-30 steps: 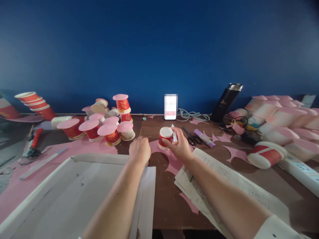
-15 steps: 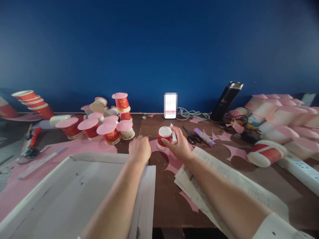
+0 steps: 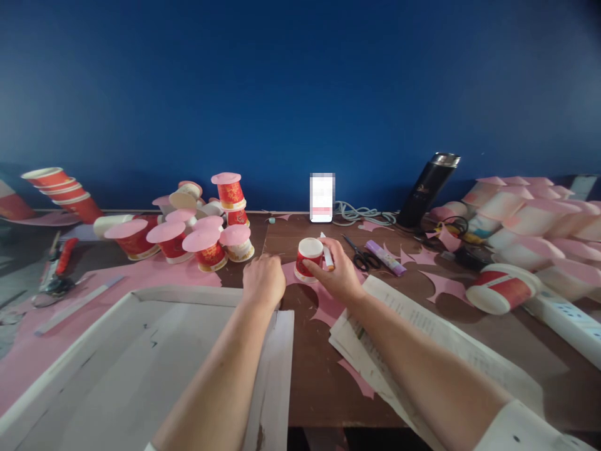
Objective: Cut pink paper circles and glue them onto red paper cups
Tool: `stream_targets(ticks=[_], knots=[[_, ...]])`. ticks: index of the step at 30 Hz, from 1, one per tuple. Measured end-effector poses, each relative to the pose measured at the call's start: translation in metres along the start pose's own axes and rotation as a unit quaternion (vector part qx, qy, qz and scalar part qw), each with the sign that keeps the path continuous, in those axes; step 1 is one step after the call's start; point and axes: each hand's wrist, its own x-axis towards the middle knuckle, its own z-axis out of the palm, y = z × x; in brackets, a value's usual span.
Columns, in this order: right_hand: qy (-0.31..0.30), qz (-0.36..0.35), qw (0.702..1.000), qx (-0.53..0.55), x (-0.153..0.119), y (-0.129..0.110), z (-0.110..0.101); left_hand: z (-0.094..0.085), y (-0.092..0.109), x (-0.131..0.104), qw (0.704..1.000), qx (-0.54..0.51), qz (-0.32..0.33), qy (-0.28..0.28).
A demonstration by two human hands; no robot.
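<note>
My right hand (image 3: 342,270) is curled round the side of a red paper cup (image 3: 310,258), thumb on the near face. The cup stands bottom up on a piece of pink paper (image 3: 326,307). A white marker-like stick (image 3: 327,255) with an orange end lies by the fingers; whether the hand grips it too I cannot tell. To the left of the cup, my left hand (image 3: 263,279) is closed in a fist over the table, just past the corner of a white box lid (image 3: 188,294). Its fingertips, and anything in them, are hidden.
Red cups with pink discs (image 3: 203,243) cluster at left, beside a leaning stack of cups (image 3: 66,191). Scissors (image 3: 361,255), a purple tube (image 3: 385,258), a phone (image 3: 322,199), a black flask (image 3: 427,191) and printed sheets (image 3: 422,338) lie rightward. Pink-topped cups (image 3: 530,219) pile at far right.
</note>
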Motion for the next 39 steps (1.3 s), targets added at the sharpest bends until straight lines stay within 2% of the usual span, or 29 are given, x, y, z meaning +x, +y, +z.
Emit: stream_targets(ticks=[7,13,15,17,20,22,28,34,36,39], knots=[[-0.012,-0.008,1.0,0.006,0.001,0.002,0.002,0.005,-0.002,0.001,0.999,0.002,0.012,0.036],[-0.014,-0.009,1.0,0.001,0.001,0.004,0.002,0.008,-0.004,0.005,0.984,-0.079,0.04,0.153],[-0.017,-0.006,1.0,0.003,0.001,0.004,0.001,0.007,-0.003,0.006,0.967,-0.136,0.077,0.203],[-0.017,-0.006,1.0,0.003,0.001,0.005,0.001,0.007,-0.001,0.006,0.941,-0.19,0.146,0.237],[-0.017,-0.021,1.0,0.002,0.001,0.006,0.001,0.008,0.002,0.006,0.912,-0.221,0.257,0.231],[-0.016,-0.03,0.999,-0.003,0.001,0.005,0.001,0.01,0.004,0.006,0.907,-0.218,0.288,0.217],[-0.028,-0.002,1.0,-0.004,0.004,0.003,-0.006,0.013,0.004,0.006,0.91,-0.216,0.281,0.213],[0.039,0.061,0.995,0.073,0.018,0.008,-0.026,0.012,0.004,0.006,0.913,-0.213,0.273,0.216],[0.049,0.092,0.993,0.058,0.023,0.006,-0.033,0.012,0.004,0.005,0.913,-0.211,0.272,0.219],[0.045,0.098,0.994,-0.018,0.028,-0.002,-0.046,0.01,0.005,0.004,0.914,-0.214,0.269,0.215]])
